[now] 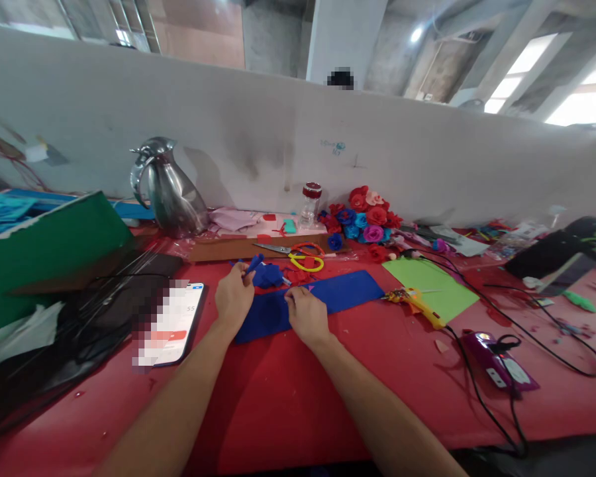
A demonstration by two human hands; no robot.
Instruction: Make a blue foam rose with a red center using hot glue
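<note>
My left hand [235,295] is closed in a pinch on a small blue petal-like piece [255,264]. My right hand [306,315] hovers over or rests on a flat blue sheet [353,291]; which of the two I cannot tell. Its fingertips are pressed together, and whatever may be between them is too small to make out. Between and just beyond the hands lies a heap of cut blue pieces [267,275]. Scissors [305,262] with orange and yellow handles lie behind it. At the sheet's right end is a yellow glue gun [422,308].
A phone [176,324] lies left of my left arm, near a green box [49,258]. Along the back wall stand a steel jug [173,195], a red-lidded jar [310,207] and bunched flowers [370,218]. To the right are a green sheet [444,288] and a purple power strip [499,364] with black cables.
</note>
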